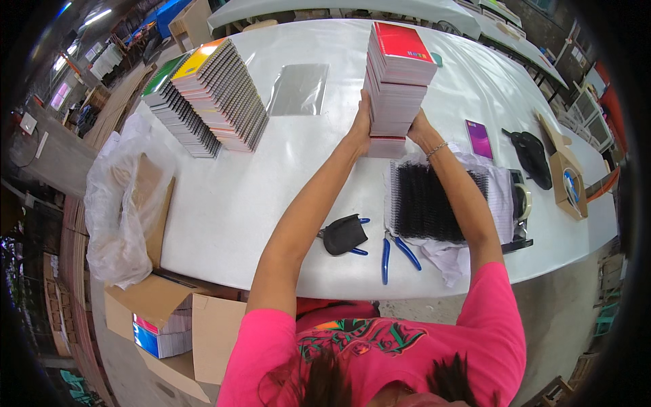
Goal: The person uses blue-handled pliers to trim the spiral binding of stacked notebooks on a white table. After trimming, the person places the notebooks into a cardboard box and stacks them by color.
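A tall stack of notebooks [397,102] with a red cover on top stands on the far side of the white table. My left hand [363,123] presses against its left side and my right hand [421,129] against its right, both low down. The fingers are partly hidden behind the stack. A short lower portion shows a seam below my hands. Below my right forearm lies a bundle of black spiral binding coils [427,202] on white wrapping. Blue-handled pliers [396,254] rest nearer me, beside a second pair of pliers with a black covering [344,235].
Spiral-bound notebooks with yellow [224,95] and green [180,108] top covers stand stacked at left. Clear plastic sleeves [298,89] lie between. A phone [479,139], black pouch [529,157], tape dispenser [522,210] and small carton [568,183] sit right; an open notebook box [210,332] stands lower left.
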### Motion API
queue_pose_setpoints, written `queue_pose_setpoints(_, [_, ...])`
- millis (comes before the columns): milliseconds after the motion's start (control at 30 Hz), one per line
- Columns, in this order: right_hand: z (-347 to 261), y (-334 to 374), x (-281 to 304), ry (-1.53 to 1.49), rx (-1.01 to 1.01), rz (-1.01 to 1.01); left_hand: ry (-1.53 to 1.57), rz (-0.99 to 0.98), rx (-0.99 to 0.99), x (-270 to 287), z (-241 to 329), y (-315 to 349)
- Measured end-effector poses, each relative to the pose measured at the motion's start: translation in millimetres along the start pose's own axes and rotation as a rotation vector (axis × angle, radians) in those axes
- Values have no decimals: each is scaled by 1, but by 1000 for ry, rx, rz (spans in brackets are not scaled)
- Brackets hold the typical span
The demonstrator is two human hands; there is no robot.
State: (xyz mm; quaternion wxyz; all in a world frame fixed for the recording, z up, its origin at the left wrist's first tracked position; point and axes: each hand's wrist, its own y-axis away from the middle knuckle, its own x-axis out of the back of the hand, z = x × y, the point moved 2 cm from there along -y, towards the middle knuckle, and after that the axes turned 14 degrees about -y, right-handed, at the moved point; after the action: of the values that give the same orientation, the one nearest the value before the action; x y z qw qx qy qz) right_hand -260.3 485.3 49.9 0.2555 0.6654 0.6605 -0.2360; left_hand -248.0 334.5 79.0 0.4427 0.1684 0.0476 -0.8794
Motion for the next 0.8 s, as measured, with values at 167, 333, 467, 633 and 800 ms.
queue_pose_setpoints(167, [1,7,-9,-39,75,107,26,-40,-24,-7,-2,2])
queue_pose_setpoints(333, [3,12,-21,-88,70,21,-35,-13,-68,-1,-8,0])
queue_pose_setpoints(467, [0,-11,14,-53,61,-110,-1,-23,-99,-19,-14,-5])
queue_pose_setpoints(633, [7,-4,-14,-75,21,-96,-35,77,-133,-2,-14,0])
queue_pose_setpoints(800, [0,-6,10,-96,-44,-73,-14,-6,-118,-9,-20,-8])
